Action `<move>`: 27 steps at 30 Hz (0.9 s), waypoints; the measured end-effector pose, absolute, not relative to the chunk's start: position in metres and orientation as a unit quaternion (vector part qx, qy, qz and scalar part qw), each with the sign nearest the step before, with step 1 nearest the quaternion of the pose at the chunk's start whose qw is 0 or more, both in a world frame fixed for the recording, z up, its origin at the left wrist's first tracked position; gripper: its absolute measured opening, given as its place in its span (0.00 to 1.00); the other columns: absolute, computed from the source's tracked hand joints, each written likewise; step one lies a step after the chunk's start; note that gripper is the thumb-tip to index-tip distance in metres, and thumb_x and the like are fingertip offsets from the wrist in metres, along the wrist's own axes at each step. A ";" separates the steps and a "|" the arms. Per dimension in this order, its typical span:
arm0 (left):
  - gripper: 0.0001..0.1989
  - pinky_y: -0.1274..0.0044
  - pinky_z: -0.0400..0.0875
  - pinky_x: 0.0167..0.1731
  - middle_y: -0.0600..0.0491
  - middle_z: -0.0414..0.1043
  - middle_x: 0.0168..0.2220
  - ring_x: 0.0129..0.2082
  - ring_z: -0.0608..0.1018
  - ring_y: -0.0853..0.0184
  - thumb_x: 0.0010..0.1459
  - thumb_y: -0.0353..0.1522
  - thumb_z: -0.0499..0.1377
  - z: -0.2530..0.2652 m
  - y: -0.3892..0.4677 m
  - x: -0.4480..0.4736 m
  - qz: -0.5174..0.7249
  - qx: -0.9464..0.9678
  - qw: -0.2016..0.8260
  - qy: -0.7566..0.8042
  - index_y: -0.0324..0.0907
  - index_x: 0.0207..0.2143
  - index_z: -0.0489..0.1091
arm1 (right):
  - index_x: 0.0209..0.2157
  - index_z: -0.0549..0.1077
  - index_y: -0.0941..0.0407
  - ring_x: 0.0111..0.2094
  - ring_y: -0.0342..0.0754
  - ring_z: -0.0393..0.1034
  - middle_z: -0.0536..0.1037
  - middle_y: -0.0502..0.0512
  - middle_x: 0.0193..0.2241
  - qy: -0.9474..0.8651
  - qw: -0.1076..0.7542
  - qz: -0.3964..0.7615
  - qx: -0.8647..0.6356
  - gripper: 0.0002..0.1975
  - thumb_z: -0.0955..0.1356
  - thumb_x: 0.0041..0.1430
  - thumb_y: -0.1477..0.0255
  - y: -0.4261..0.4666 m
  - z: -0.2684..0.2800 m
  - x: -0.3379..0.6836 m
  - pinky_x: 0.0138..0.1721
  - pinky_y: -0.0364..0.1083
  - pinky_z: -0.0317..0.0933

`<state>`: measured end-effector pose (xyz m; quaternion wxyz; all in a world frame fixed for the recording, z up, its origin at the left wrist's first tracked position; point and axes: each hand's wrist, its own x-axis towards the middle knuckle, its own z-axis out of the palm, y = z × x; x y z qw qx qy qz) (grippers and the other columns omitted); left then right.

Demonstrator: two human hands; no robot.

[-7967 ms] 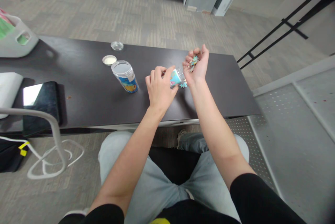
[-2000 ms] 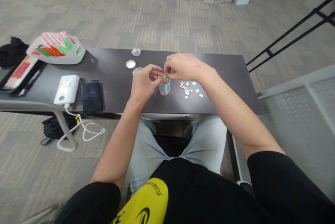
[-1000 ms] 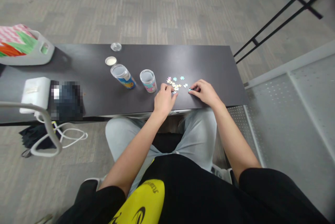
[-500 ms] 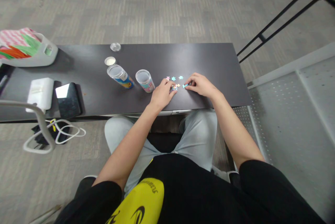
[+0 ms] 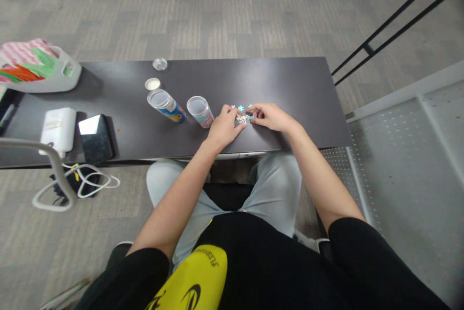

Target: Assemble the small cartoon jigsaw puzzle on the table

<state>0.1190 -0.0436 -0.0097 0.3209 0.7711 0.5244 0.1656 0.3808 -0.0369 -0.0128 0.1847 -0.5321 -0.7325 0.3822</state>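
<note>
Small jigsaw puzzle pieces (image 5: 242,119) lie in a little cluster on the dark table between my hands. My left hand (image 5: 224,126) is at the cluster's left side, thumb and fingertips closed around its edge. From the right, my right hand (image 5: 268,116) pinches a bluish puzzle piece (image 5: 250,117) against the cluster; whether the two interlock is too small to tell. A loose teal piece (image 5: 241,108) and a pink piece (image 5: 233,106) lie just beyond. Another teal piece is partly hidden by my right fingers.
Left of my left hand stand a clear canister (image 5: 200,111) and a blue canister (image 5: 166,106). Two round lids (image 5: 152,84) lie behind them. Farther left are a phone (image 5: 96,138), a white box-shaped device (image 5: 58,130) and a white basket (image 5: 63,75).
My right hand has moved left, bringing the bluish puzzle piece up against the cluster. It now partly covers a loose teal piece. My left hand has stayed nearly in place.
</note>
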 end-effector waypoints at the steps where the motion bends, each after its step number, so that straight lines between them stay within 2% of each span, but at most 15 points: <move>1: 0.16 0.52 0.87 0.65 0.42 0.82 0.67 0.50 0.90 0.48 0.72 0.32 0.77 -0.010 -0.043 0.119 0.166 0.771 0.321 0.523 0.53 0.59 0.86 | 0.54 0.90 0.49 0.42 0.61 0.84 0.91 0.57 0.46 -0.742 0.180 0.369 -0.529 0.15 0.78 0.67 0.71 -0.034 -0.012 0.379 0.53 0.57 0.80; 6: 0.12 0.51 0.88 0.66 0.43 0.82 0.66 0.51 0.90 0.48 0.70 0.32 0.77 -0.012 -0.041 0.118 0.169 0.770 0.328 0.521 0.54 0.54 0.86 | 0.44 0.87 0.52 0.43 0.56 0.82 0.89 0.59 0.49 -0.764 0.148 0.322 -0.539 0.06 0.77 0.67 0.76 -0.027 -0.004 0.368 0.54 0.53 0.77; 10: 0.12 0.51 0.88 0.61 0.44 0.85 0.61 0.48 0.90 0.46 0.67 0.30 0.78 -0.010 -0.038 0.120 0.164 0.769 0.338 0.517 0.54 0.48 0.83 | 0.41 0.82 0.50 0.43 0.56 0.81 0.90 0.57 0.46 -0.763 0.147 0.338 -0.531 0.09 0.77 0.62 0.78 -0.029 0.000 0.362 0.51 0.52 0.75; 14: 0.13 0.52 0.87 0.59 0.43 0.86 0.60 0.48 0.90 0.46 0.68 0.28 0.77 -0.009 -0.038 0.120 0.159 0.770 0.345 0.512 0.53 0.46 0.80 | 0.41 0.79 0.49 0.41 0.55 0.83 0.91 0.52 0.40 -0.739 0.159 0.392 -0.525 0.09 0.77 0.64 0.77 -0.032 -0.001 0.361 0.49 0.51 0.74; 18: 0.13 0.53 0.88 0.60 0.43 0.87 0.59 0.50 0.90 0.46 0.69 0.29 0.77 -0.009 -0.038 0.119 0.156 0.769 0.347 0.514 0.54 0.49 0.81 | 0.49 0.83 0.50 0.42 0.55 0.86 0.94 0.54 0.45 -0.703 0.192 0.411 -0.548 0.13 0.79 0.65 0.76 -0.030 -0.005 0.373 0.50 0.51 0.77; 22: 0.10 0.50 0.88 0.63 0.44 0.88 0.55 0.51 0.90 0.44 0.68 0.31 0.78 -0.011 -0.037 0.116 0.151 0.768 0.346 0.517 0.54 0.46 0.83 | 0.61 0.88 0.55 0.42 0.56 0.87 0.95 0.56 0.46 -0.692 0.187 0.355 -0.600 0.22 0.81 0.67 0.78 -0.020 -0.004 0.388 0.55 0.53 0.78; 24: 0.10 0.51 0.88 0.64 0.44 0.88 0.53 0.51 0.91 0.44 0.67 0.31 0.78 -0.011 -0.038 0.115 0.146 0.768 0.344 0.520 0.54 0.43 0.82 | 0.63 0.91 0.57 0.42 0.56 0.87 0.96 0.58 0.47 -0.703 0.166 0.333 -0.606 0.24 0.81 0.68 0.79 -0.013 -0.003 0.389 0.56 0.53 0.78; 27: 0.11 0.52 0.88 0.62 0.45 0.88 0.54 0.52 0.91 0.44 0.67 0.32 0.80 -0.008 -0.044 0.112 0.132 0.768 0.334 0.531 0.54 0.42 0.82 | 0.61 0.93 0.57 0.43 0.57 0.88 0.96 0.61 0.49 -0.720 0.147 0.310 -0.603 0.21 0.80 0.70 0.80 -0.005 -0.004 0.383 0.56 0.54 0.79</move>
